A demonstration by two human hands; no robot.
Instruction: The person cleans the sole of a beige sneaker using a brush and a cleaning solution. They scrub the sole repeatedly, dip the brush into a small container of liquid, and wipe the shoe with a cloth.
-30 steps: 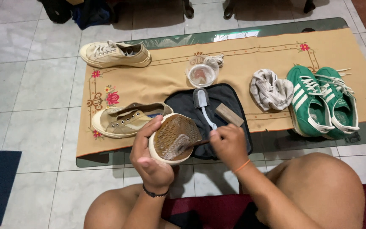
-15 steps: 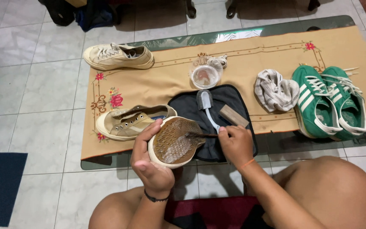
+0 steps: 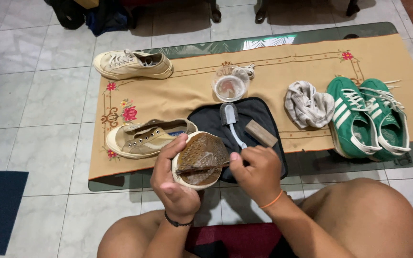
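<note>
So the person's sitting on the floor with the left hand [image 3: 175, 184] wrapped around a cream sneaker [image 3: 201, 162] turned sole-up, fingers curled over its far edge and thumb along the near side, right at the front edge of the glass table [image 3: 311, 36]. The right hand [image 3: 259, 169] has its fingers pinched together on a thin dark tool [image 3: 206, 167] lying across the brown tread; can't tell exactly what it is, looks like a pick or a skinny brush. Looks to me like they're mid-scrape on the sole grooves, and the next bit needs short, steady strokes with the shoe kept tilted toward them. Room's tight up front: the dark mat [image 3: 244, 129] with the white brush [image 3: 230, 122] and wooden block [image 3: 261, 133] sits just past the knuckles, the matching shoe [image 3: 144, 138] is just beside the left hand. The plastic cup [image 3: 229, 86], rag [image 3: 307, 102] and green sneakers [image 3: 366, 119] are well apart.
</note>
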